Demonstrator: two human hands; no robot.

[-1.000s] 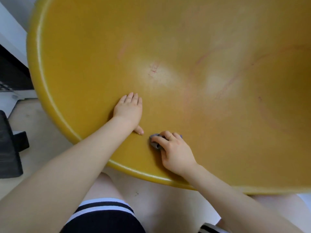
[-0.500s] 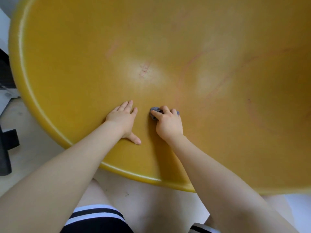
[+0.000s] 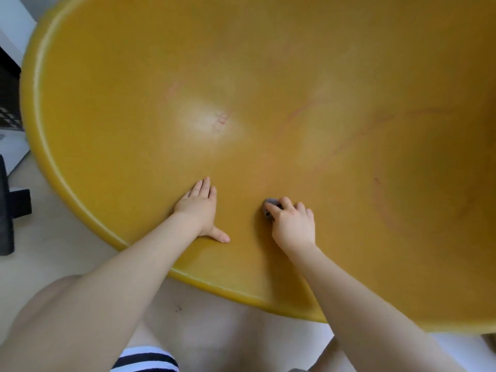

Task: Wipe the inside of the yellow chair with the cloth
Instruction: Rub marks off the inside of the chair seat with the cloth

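Head view shows the right hand point(image 3: 292, 224) curled over a small grey cloth point(image 3: 270, 208), fingers bunched on top of it and pressing it against the inner surface of the yellow chair point(image 3: 268, 76); only a bit of the cloth peeks out past the fingertips. Just beside it, toward the chair's left rim, the left hand point(image 3: 200, 208) lies flat and spread on the same surface, palm down, thumb stuck out toward the near rim, holding nothing. Both hands sit on the near part of the seat shell, a little inside its near edge. Faint reddish marks point(image 3: 308, 108) curve across the shell farther in, and a pale glossy patch point(image 3: 206, 119) lies beyond the left hand. Below the near rim, pale floor point(image 3: 53, 264) shows beside striped clothing point(image 3: 146, 359).
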